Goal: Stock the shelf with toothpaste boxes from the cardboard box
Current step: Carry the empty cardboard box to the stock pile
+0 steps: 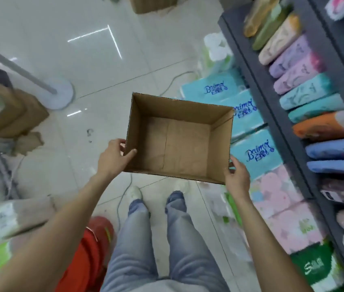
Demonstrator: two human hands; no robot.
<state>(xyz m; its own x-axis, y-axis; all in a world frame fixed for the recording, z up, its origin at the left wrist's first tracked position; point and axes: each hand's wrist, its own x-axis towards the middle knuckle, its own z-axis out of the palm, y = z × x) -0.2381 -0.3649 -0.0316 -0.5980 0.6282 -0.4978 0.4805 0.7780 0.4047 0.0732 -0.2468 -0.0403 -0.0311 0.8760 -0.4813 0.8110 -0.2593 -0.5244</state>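
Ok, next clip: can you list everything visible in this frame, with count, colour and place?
cardboard box: one, brown, empty, held up at centre over the floor
shelf: one, dark grey, right side
folded towels: many, pastel, orange and blue, in a row on the shelf
tissue packs: several, light blue, on the floor beside the shelf
pink packs: a few, on the floor lower right
green pack: one, bottom right
fan base: one, white, floor at left
flattened cardboard: a pile, brown, far left
second carton: one, brown, top edge
red item: one, bottom left, blurred
cable: one, pale, on the tiles
left hand: grip on the box's left wall
right hand: grip on the box's right corner
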